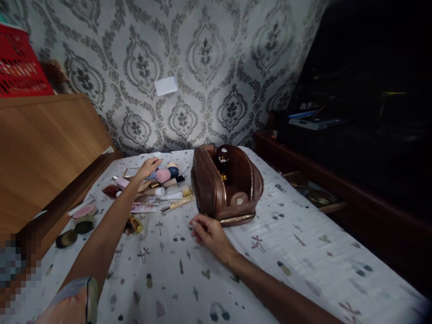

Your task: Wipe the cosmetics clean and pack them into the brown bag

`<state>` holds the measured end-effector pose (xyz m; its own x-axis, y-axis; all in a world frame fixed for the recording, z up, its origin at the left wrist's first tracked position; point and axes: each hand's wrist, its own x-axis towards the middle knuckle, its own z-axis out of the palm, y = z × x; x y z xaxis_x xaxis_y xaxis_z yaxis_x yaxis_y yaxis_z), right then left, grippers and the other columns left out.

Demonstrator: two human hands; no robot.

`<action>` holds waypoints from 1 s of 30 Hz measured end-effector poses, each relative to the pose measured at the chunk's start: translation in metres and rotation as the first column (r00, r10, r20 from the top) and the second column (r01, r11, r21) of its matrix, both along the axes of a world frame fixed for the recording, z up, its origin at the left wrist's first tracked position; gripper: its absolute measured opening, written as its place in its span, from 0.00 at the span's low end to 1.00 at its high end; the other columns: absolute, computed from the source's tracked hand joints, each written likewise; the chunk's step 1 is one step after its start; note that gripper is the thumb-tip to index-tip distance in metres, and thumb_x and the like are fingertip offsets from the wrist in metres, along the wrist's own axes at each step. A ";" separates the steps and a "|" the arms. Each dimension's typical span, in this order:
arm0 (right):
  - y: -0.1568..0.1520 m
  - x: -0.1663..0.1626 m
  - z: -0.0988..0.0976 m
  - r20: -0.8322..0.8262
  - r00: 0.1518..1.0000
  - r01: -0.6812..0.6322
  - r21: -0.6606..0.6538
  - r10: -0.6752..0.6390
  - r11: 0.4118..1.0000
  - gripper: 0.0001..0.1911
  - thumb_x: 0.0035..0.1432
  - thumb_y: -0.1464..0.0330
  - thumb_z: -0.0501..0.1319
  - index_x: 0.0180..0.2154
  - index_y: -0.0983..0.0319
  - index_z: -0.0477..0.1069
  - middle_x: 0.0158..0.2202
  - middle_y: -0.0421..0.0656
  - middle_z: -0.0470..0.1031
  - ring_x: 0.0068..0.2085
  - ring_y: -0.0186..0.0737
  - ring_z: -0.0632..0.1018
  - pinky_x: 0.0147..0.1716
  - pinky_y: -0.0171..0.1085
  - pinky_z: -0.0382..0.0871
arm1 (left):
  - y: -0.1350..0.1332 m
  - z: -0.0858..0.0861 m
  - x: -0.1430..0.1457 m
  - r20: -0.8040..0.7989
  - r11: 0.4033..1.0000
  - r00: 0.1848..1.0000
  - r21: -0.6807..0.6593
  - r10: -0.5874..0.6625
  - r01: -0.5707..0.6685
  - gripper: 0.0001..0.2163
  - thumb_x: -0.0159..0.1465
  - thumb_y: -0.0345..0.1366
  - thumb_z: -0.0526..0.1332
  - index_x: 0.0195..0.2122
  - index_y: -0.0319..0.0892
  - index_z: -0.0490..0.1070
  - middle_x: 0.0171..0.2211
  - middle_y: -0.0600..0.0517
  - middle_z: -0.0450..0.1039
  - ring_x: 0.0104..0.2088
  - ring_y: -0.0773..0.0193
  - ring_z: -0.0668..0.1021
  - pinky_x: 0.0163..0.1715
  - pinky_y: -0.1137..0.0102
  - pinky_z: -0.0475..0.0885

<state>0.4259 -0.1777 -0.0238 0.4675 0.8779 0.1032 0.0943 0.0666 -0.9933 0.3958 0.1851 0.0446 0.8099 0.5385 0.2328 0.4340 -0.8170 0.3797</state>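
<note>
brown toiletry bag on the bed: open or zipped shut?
Open. The brown bag gapes at the top, its zipper spread apart, and a dark bottle stands visible inside.

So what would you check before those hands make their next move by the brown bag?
1. Bag open: ok.
2. Bottle upright inside bag: ok.
3. Left hand over the cosmetics, by the pink sponge: ok.
4. Left hand holding anything: cannot tell.
5. Right hand on sheet at bag's front: ok; touching bag: cannot tell.
</note>
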 end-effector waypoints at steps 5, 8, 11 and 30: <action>0.000 0.000 -0.001 0.010 1.000 -0.021 -0.013 0.021 1.000 0.15 0.60 0.57 0.57 0.29 0.61 0.67 0.22 0.37 0.69 0.21 0.31 0.68 0.21 0.31 0.61 | -0.028 -0.004 -0.011 -0.014 0.996 0.996 -0.018 -0.091 0.091 0.23 0.63 0.54 0.49 0.30 0.40 0.72 0.29 0.51 0.75 0.33 0.59 0.73 0.34 0.71 0.66; 0.001 0.001 -0.002 0.007 1.000 -0.027 -0.009 0.027 1.000 0.15 0.60 0.57 0.57 0.30 0.61 0.67 0.22 0.37 0.69 0.21 0.31 0.69 0.22 0.31 0.61 | -0.049 0.000 -0.015 -0.028 0.985 0.984 -0.022 -0.175 0.174 0.23 0.64 0.54 0.49 0.34 0.40 0.74 0.34 0.51 0.77 0.36 0.59 0.74 0.37 0.70 0.67; 0.001 0.000 -0.002 -0.001 1.000 -0.031 -0.007 0.031 0.999 0.14 0.60 0.57 0.58 0.29 0.60 0.67 0.22 0.37 0.69 0.21 0.31 0.68 0.21 0.31 0.61 | -0.070 0.006 -0.021 -0.055 0.966 0.965 -0.033 -0.258 0.257 0.23 0.63 0.55 0.51 0.32 0.40 0.75 0.29 0.53 0.75 0.32 0.61 0.73 0.35 0.72 0.66; 0.003 0.002 -0.010 0.056 0.998 -0.027 0.039 0.024 0.999 0.12 0.60 0.60 0.58 0.29 0.60 0.68 0.22 0.36 0.70 0.21 0.30 0.69 0.21 0.30 0.63 | -0.162 0.003 -0.064 0.273 0.963 0.941 -0.123 -0.200 0.241 0.16 0.68 0.44 0.51 0.35 0.39 0.73 0.31 0.51 0.75 0.34 0.61 0.75 0.38 0.69 0.71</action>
